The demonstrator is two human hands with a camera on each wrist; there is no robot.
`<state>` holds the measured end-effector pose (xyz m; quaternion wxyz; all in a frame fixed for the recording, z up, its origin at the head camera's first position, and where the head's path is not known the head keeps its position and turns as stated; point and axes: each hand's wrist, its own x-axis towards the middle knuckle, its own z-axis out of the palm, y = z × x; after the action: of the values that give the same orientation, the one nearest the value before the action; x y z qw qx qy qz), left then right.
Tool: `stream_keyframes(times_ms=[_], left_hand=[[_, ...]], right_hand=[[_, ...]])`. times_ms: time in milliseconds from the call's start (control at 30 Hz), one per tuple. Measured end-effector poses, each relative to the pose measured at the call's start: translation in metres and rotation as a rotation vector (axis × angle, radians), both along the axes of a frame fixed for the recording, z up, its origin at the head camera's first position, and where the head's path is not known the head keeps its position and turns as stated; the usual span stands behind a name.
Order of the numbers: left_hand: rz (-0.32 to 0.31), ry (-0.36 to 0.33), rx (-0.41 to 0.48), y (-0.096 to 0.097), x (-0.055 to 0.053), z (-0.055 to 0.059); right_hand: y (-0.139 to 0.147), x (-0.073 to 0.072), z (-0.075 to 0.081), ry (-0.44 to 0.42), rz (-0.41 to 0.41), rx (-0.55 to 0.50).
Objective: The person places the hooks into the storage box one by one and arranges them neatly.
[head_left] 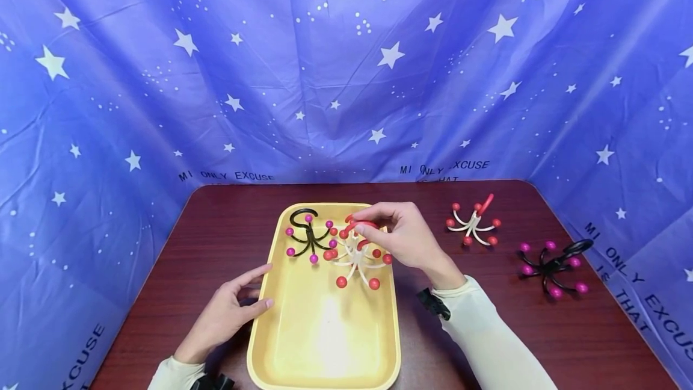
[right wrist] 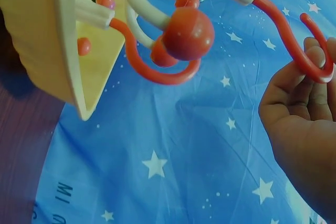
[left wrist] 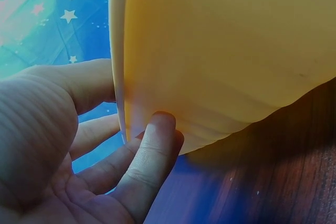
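My right hand (head_left: 403, 236) pinches the red hook handle of a white claw massager (right wrist: 275, 17) with red balls, over the far right of a yellow tray (head_left: 298, 324). A second white massager's red hook (right wrist: 163, 80) shows close by. Their arms and balls overlap, so I cannot tell where each one touches. To the left, a black claw massager (head_left: 310, 239) with magenta balls lies in the tray. My left hand (head_left: 224, 312) grips the tray's left rim, with the thumb and index finger at the edge and other fingers against the outer wall (left wrist: 210, 66).
Right of the tray, another white massager (head_left: 473, 224) with red balls stands on the dark wooden table (head_left: 184, 257). A black massager (head_left: 551, 268) with magenta balls lies nearer the right edge. A blue star-patterned cloth (head_left: 325, 77) encloses the table's back and sides.
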<state>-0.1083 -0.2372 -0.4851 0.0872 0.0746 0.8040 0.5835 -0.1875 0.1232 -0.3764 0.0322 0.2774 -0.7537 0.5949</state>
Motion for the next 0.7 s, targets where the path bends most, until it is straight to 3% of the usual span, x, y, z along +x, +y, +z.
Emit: stream_keyframes(times_ms=[700], left_hand=[[0.001,-0.013,-0.01,0.0,-0.001,0.0]], right_hand=[[-0.038,-0.007,-0.003,-0.017,0.054,0.058]])
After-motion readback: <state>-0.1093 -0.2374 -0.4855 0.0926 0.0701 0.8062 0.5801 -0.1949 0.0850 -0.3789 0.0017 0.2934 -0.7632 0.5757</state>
